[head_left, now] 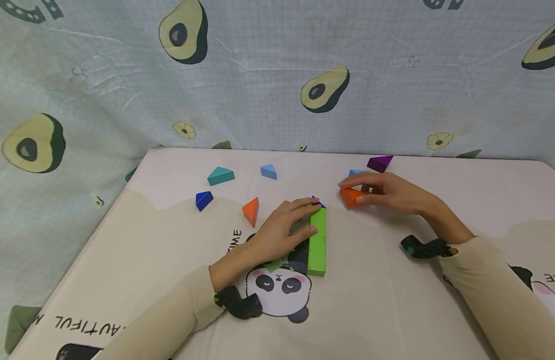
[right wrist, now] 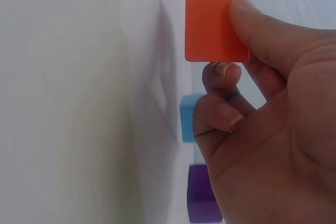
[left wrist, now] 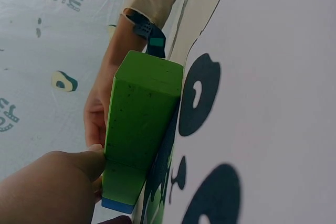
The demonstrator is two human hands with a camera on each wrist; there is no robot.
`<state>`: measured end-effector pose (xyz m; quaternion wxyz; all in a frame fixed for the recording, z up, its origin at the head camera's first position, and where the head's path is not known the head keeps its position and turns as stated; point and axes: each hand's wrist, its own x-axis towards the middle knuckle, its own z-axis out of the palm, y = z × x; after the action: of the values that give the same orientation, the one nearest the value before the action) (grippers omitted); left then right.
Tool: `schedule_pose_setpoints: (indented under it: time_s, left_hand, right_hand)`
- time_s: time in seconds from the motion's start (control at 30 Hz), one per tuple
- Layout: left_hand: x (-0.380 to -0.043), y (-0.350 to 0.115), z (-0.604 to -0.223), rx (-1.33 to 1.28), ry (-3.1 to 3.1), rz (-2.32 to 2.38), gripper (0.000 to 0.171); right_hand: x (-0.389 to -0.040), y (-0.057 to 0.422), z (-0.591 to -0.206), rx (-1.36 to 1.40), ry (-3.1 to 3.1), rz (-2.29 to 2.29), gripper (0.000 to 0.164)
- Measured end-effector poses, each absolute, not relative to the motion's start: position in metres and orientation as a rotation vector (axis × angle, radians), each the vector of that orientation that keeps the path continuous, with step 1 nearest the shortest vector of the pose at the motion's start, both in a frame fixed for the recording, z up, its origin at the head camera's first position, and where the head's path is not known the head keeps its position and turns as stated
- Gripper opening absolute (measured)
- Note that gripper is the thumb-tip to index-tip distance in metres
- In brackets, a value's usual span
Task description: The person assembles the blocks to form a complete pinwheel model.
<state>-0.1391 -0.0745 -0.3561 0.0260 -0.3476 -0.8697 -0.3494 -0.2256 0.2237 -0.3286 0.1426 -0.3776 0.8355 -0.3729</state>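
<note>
Two green blocks (head_left: 317, 246) lie end to end on the table, with a dark blue block (head_left: 323, 204) at their far end. My left hand (head_left: 284, 227) rests on this row from the left, its thumb on the green near the seam and its fairly straight fingers over the far end. In the left wrist view, the thumb touches the green block (left wrist: 142, 98). My right hand (head_left: 390, 192) pinches an orange block (head_left: 351, 197) between thumb and fingers, right of the row. A rectangular face of the orange block (right wrist: 214, 24) shows in the right wrist view.
Left of the row lie triangular blocks: teal (head_left: 220, 175), light blue (head_left: 268, 172), dark blue (head_left: 204, 200) and orange (head_left: 251, 212). Behind my right hand are a purple block (head_left: 380, 163) and a partly covered blue block (head_left: 357, 172). A patterned curtain (head_left: 259, 115) hangs behind the table.
</note>
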Motion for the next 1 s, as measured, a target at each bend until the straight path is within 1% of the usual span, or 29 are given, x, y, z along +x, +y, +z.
schedule_pose_setpoints:
  time_s: [0.4, 1.0]
  left_hand:
    - [-0.139, -0.074, -0.355, -1.076, -2.698, -1.076, 0.047]
    - [-0.14, -0.075, -0.355, -1.079, -2.708, -1.074, 0.047]
  right_hand:
    - [-0.228, 0.202, -0.331, -1.193, 2.337, -1.097, 0.042]
    - [-0.223, 0.176, -0.335, -1.144, 2.289, -1.059, 0.041]
